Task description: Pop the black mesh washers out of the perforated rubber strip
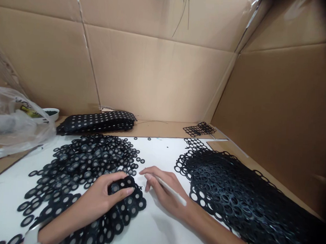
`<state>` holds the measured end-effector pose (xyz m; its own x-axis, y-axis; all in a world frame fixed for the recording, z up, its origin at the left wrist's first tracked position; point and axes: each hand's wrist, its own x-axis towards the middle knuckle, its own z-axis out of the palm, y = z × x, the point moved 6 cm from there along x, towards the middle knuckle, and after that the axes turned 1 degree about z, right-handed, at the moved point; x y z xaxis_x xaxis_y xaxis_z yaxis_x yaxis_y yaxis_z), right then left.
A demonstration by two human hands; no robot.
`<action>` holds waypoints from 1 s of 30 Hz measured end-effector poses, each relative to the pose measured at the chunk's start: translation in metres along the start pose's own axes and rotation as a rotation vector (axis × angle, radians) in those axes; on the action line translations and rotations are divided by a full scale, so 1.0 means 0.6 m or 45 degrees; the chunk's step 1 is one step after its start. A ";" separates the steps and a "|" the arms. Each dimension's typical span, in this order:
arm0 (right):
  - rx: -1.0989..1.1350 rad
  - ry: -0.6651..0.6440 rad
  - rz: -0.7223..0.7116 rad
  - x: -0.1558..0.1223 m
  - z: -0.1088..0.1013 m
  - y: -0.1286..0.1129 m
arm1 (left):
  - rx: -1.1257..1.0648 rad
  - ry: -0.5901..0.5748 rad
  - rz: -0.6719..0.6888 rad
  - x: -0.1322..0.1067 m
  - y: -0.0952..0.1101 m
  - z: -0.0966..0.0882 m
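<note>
Many loose discs (94,160); your left hand (103,194), clamped on a black sheet (135,201) near the middle, which seems light, pliable, best held by its edge; your right hand (162,196), which pinches a white stick (173,192); one mesh heap (244,195).
</note>
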<state>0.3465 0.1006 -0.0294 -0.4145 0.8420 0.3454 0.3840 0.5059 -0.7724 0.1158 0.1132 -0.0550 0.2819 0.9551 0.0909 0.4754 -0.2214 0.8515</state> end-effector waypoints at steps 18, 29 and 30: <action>-0.197 -0.200 -0.114 -0.006 0.023 -0.008 | -0.021 -0.195 -0.008 -0.002 0.011 0.010; -0.199 -0.216 -0.069 -0.005 0.019 -0.017 | -0.003 -0.238 0.028 -0.002 0.022 0.011; -0.203 -0.218 -0.061 -0.005 0.019 -0.016 | 0.001 -0.235 0.031 -0.002 0.025 0.010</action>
<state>0.3345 0.0911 -0.0288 -0.5638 0.7793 0.2735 0.4806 0.5789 -0.6588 0.1276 0.1075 -0.0456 0.4417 0.8970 0.0149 0.4670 -0.2441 0.8499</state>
